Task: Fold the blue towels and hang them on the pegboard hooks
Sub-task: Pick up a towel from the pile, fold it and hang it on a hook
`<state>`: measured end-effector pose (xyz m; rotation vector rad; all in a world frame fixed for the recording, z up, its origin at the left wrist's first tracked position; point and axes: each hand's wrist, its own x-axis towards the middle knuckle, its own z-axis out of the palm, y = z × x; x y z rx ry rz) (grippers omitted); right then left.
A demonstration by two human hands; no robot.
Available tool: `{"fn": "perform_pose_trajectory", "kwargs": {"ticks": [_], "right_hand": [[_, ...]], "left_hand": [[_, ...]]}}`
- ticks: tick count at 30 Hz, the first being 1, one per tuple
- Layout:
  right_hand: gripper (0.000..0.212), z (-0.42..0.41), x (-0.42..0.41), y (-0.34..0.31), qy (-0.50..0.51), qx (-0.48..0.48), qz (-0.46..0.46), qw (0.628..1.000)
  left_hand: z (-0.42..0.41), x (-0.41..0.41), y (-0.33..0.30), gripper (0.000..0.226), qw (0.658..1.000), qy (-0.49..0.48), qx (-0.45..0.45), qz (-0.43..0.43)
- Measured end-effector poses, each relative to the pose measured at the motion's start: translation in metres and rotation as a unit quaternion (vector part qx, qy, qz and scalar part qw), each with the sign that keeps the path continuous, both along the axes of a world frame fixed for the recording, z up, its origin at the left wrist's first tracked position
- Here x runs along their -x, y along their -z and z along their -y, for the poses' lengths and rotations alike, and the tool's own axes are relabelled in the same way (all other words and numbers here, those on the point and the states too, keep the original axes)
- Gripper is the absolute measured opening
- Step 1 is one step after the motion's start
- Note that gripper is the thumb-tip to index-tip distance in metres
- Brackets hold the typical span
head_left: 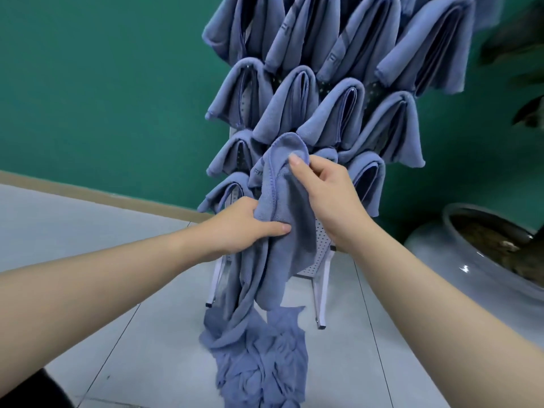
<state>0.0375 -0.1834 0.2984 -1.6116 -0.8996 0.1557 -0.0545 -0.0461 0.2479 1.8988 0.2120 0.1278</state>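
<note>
Below the pegboard's lowest filled row: the towel in hand [282, 207], draped in front of the pegboard [319, 248], its tail reaching the loose towel pile [259, 363] on the floor [117, 319].
Hung towels [323, 113]: folded, covering the pegboard above.
Left hand [244, 228]: clenched round the towel's gathered middle.
Right hand [326, 192]: fingertips pinching the top fold.
Handling: soft, light, limp; it sags wherever unsupported, so I judge the stitched hem or fold the best hold.
Long axis: roughly vertical, fold pointing up toward the pegboard.
</note>
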Motion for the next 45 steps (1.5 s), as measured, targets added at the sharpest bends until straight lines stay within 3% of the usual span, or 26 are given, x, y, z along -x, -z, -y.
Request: {"fn": "perform_pose_trajectory", "kwargs": {"ticks": [4,9,11,15,19,25,29,32,34,36,37,40,43,45], "right_hand": [[0.037,0.018,0.000,0.015,-0.067,0.079,-0.044,0.994],[0.033,0.040,0.008,0.057,-0.162,0.243,-0.149,0.945],[0.028,0.037,0.008,0.067,-0.146,0.244,-0.154,0.946],[0.038,0.030,0.001,0.066,-0.081,0.242,0.004,0.967],[0.040,0.030,-0.004,0.051,-0.039,0.185,0.074,0.979],[0.033,0.015,0.002,0.045,-0.020,0.056,0.010,0.998],[0.038,0.006,0.008,0.047,-0.010,0.071,0.016,0.997],[0.021,0.006,0.007,0.048,0.001,0.089,-0.004,0.996],[0.036,0.006,0.002,0.055,-0.019,0.093,-0.075,0.993],[0.061,0.005,-0.002,0.067,-0.064,0.110,-0.181,0.975],[0.063,0.004,-0.001,0.074,-0.093,0.125,-0.219,0.963],[0.051,-0.004,0.013,0.096,-0.153,0.178,-0.230,0.945],[0.029,-0.015,0.028,0.114,-0.117,0.201,-0.158,0.960],[0.026,-0.018,0.032,0.118,-0.092,0.199,-0.135,0.966]], "left_hand": [[0.002,0.013,-0.019,0.015,0.999,-0.002,0.015,0.045],[-0.008,0.022,-0.031,0.021,0.997,-0.008,0.049,0.067],[-0.012,0.022,-0.025,0.023,0.996,-0.026,0.046,0.066],[-0.024,0.023,-0.009,0.021,0.997,-0.048,-0.004,0.055],[-0.028,0.022,0.004,0.024,0.997,-0.040,-0.055,0.048],[-0.002,0.021,0.026,0.021,0.995,0.054,-0.061,0.060],[0.003,0.012,0.032,0.013,0.993,0.033,-0.094,0.055],[-0.010,0.006,0.028,0.017,0.989,-0.018,-0.136,0.052],[-0.017,0.004,0.022,0.017,0.990,-0.062,-0.108,0.065],[-0.019,0.003,0.015,0.023,0.991,-0.092,-0.027,0.089],[-0.019,0.001,0.011,0.023,0.990,-0.100,0.023,0.101],[-0.020,-0.005,0.002,0.023,0.975,-0.123,0.139,0.122],[-0.024,-0.010,-0.001,0.022,0.963,-0.155,0.172,0.134],[-0.030,-0.012,-0.002,0.024,0.959,-0.179,0.176,0.130]]}}
